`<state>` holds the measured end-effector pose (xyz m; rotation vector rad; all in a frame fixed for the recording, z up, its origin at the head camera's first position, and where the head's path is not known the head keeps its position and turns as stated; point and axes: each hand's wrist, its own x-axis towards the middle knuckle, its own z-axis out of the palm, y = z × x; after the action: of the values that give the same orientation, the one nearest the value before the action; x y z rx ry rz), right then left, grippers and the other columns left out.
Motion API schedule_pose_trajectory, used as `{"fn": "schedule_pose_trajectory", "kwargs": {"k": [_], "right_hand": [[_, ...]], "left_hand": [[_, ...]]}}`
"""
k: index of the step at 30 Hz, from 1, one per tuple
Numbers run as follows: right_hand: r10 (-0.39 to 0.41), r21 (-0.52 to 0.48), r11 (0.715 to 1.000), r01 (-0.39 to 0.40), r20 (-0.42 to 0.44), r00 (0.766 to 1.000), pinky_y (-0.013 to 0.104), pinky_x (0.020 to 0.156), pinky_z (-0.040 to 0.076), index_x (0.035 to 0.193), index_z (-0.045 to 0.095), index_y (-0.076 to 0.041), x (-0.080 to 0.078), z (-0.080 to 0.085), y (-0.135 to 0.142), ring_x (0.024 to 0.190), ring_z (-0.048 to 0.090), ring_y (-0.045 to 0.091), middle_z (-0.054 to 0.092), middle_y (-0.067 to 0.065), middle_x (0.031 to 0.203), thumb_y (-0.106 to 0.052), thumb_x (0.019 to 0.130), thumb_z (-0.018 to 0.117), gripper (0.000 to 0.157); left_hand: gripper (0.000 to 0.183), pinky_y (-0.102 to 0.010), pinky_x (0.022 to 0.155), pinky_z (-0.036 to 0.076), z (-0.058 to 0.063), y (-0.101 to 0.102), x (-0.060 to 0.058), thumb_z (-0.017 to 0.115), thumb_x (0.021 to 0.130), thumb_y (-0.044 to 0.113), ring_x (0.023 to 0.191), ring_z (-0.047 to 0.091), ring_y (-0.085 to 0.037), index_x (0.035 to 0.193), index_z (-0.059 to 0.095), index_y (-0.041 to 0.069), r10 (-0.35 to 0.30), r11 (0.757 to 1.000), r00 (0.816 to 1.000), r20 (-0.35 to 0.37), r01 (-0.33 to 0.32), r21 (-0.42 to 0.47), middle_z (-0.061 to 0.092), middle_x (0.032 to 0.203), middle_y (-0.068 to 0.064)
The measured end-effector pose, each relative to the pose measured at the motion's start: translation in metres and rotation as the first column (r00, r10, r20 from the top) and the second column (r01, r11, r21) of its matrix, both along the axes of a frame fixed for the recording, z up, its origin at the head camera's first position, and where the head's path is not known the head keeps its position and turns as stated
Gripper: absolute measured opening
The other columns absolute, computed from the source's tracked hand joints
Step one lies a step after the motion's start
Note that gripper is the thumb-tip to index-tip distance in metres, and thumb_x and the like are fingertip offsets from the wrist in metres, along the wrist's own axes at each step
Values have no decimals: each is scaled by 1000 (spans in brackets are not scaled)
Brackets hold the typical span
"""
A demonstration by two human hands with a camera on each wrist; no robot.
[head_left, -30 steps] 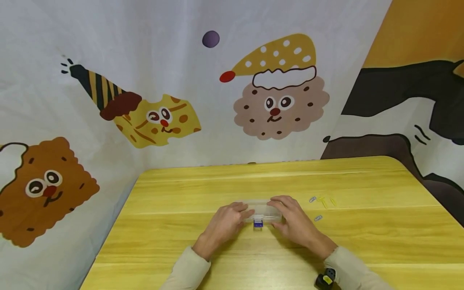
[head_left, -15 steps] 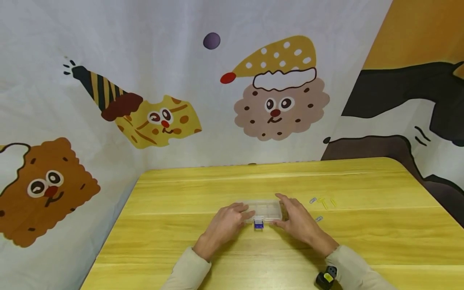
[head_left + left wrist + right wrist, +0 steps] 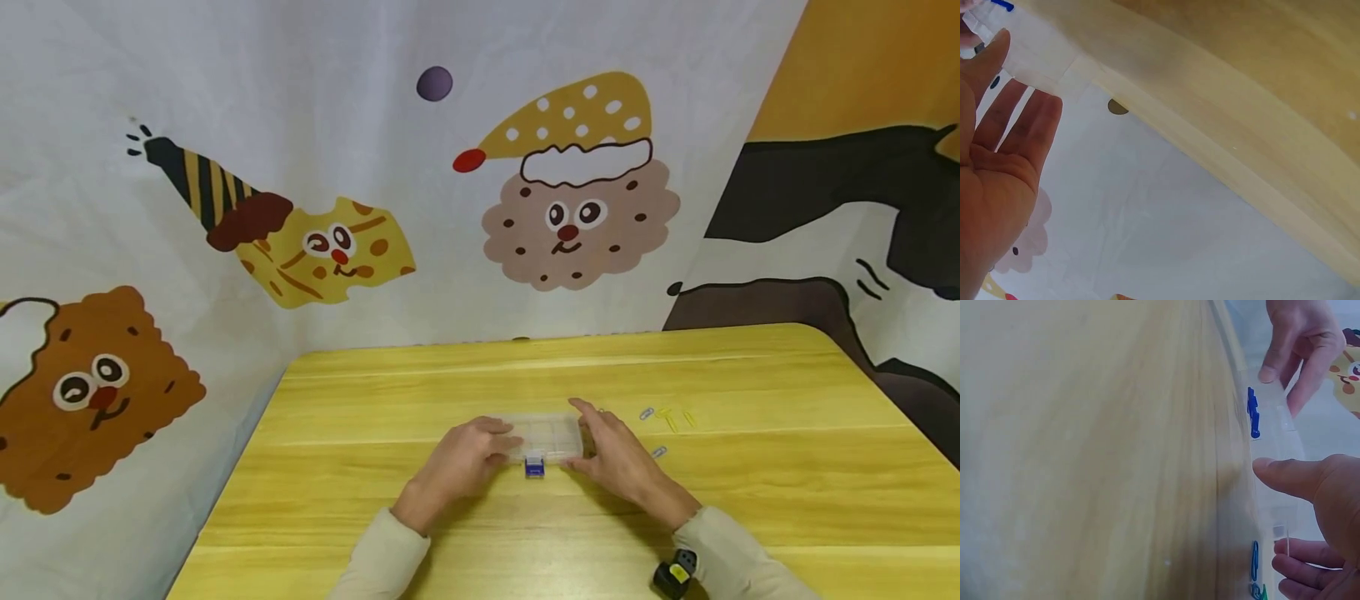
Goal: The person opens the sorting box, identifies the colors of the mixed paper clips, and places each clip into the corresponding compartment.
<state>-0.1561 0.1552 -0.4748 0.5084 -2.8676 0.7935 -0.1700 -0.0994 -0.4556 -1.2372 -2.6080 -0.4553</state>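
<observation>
A clear plastic compartment box [image 3: 557, 437] with a blue latch [image 3: 534, 467] at its front lies on the table. My left hand [image 3: 459, 458] grips the box's left end, thumb at the front edge and fingers over the top and far side. At the right end, my right hand [image 3: 624, 460] rests its thumb by the front corner. Its fingers are extended and spread behind, beside the box's right wall. In the right wrist view, the thumb [image 3: 1288, 477] lies against the box's front side, near the blue latch [image 3: 1253, 414].
To the right lie silver-blue paper clips [image 3: 647, 413] and several yellow pieces [image 3: 670, 420], one clip [image 3: 659, 452] close by my right hand. The wooden table [image 3: 375, 533] meets a cartoon-printed cloth [image 3: 442, 308] at its back edge. A black device [image 3: 675, 575] sits at my right wrist.
My right fingers have come off the top of the box and moved out to its right side, uncovering the lid's right end. My left hand stays on the box, barely shifted.
</observation>
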Motion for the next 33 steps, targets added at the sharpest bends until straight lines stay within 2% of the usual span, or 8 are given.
{"fn": "schedule_pose_trajectory", "kwargs": {"k": [4, 9, 15, 19, 23, 29, 33], "right_hand": [[0, -10, 1000, 0, -9, 1000, 39, 74, 52, 143, 34, -10, 1, 0, 0, 96, 60, 28, 63, 15, 110, -30, 67, 85, 94], [0, -32, 999, 1, 7, 1000, 43, 77, 52, 145, 28, -11, 1, -1, 1, 100, 59, 30, 62, 18, 112, -29, 66, 85, 99], [-10, -59, 998, 11, 22, 1000, 41, 76, 53, 149, 18, -17, 2, 0, 2, 97, 60, 28, 63, 18, 108, -27, 66, 86, 109], [-16, -70, 997, 18, 33, 999, 39, 76, 52, 150, 12, -18, 2, 1, 3, 94, 61, 25, 64, 15, 104, -27, 65, 86, 113], [-19, -80, 997, 23, 43, 999, 41, 77, 52, 151, 8, -20, 2, 2, 3, 96, 61, 26, 64, 16, 106, -26, 65, 86, 116], [-22, -92, 995, 27, 60, 998, 41, 77, 52, 151, 6, -21, 3, 3, 3, 97, 62, 27, 64, 17, 107, -25, 66, 86, 117], [-23, -96, 995, 30, 77, 997, 41, 77, 52, 151, 7, -21, 2, 3, 3, 97, 62, 26, 64, 16, 107, -24, 65, 86, 117]], "left_hand": [[26, -33, 92, 49, 3, -2, -1, 67, 86, 9, 108, 61, -22, 112, 70, 12, -20, 998, 998, 59, 17, 54, 66, 114, -10], [27, -31, 91, 49, 8, -1, -2, 66, 86, 7, 107, 62, -18, 112, 69, 11, -26, 993, 993, 118, 11, 122, 68, 112, -4], [23, -22, 81, 52, 11, 4, -4, 67, 85, 5, 99, 64, -12, 106, 72, 12, 11, 972, 993, 115, -38, 233, 69, 107, 0], [21, -19, 77, 52, 12, 7, -7, 67, 85, 4, 102, 63, -15, 102, 74, 13, 39, 956, 997, 74, -59, 289, 68, 108, -4], [21, -20, 76, 52, 12, 9, -12, 69, 83, 4, 106, 58, -19, 101, 74, 13, 71, 952, 997, -22, -61, 300, 66, 110, -4], [22, -29, 81, 48, 13, 12, -18, 71, 82, 6, 100, 52, -18, 100, 75, 17, 141, 956, 978, -155, -94, 279, 63, 105, -2], [26, -32, 80, 44, 10, 13, -18, 72, 80, 5, 93, 51, -21, 105, 73, 14, 161, 965, 966, -203, -111, 239, 59, 101, -5]]}}
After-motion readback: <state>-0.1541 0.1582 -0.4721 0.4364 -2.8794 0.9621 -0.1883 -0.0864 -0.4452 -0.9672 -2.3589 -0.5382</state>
